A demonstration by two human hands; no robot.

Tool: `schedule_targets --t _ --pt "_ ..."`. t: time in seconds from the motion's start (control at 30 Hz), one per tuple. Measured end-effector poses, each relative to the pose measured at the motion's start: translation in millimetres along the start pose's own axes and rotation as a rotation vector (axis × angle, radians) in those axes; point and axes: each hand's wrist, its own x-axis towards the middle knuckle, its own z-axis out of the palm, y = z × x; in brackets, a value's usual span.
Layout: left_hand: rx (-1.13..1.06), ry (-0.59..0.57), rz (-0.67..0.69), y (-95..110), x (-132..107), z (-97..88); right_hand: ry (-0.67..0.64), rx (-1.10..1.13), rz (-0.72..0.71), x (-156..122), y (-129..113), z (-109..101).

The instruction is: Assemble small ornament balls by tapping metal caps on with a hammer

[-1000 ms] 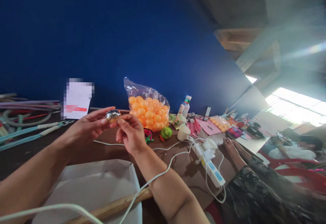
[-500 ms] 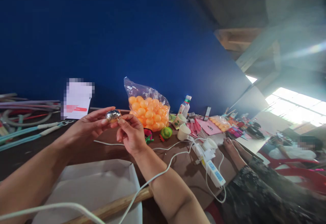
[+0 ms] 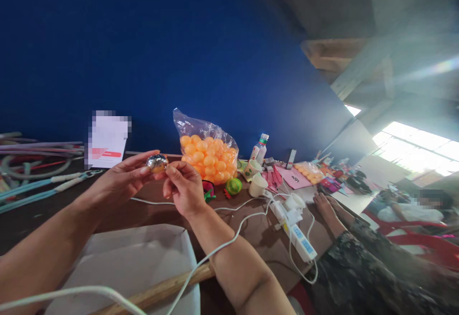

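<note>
A shiny silver ball, mirror-like and rounded, is pinched between the thumb and fingers of my left hand. My right hand is closed in a pinch at the ball's right edge, thumb against forefinger. Whatever lies between those two fingertips is too small to make out. Both hands are raised over the brown table, in front of a clear plastic bag full of orange balls. Just right of my right hand lies a small green toy-like item.
A white open box with a wooden stick across it is nearest me. White cables run past my right forearm to a power strip. Paper cup, bottle, lit screen. A co-worker's hands rest at right.
My left hand and the silver ball have shifted very slightly to the left, and the ball looks a little turned. My right hand keeps its pinch beside it.
</note>
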Motion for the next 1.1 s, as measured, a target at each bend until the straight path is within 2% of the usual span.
schedule_targets --t 0.43,1.1 --pt "0.007 0.011 0.010 -1.5 4.5 -7.9 -0.020 0.014 -0.026 -3.1 -2.8 6.0" --pt "0.032 -0.008 0.035 -0.3 4.4 -3.8 0.087 -0.044 -0.037 -0.8 -1.8 6.8"
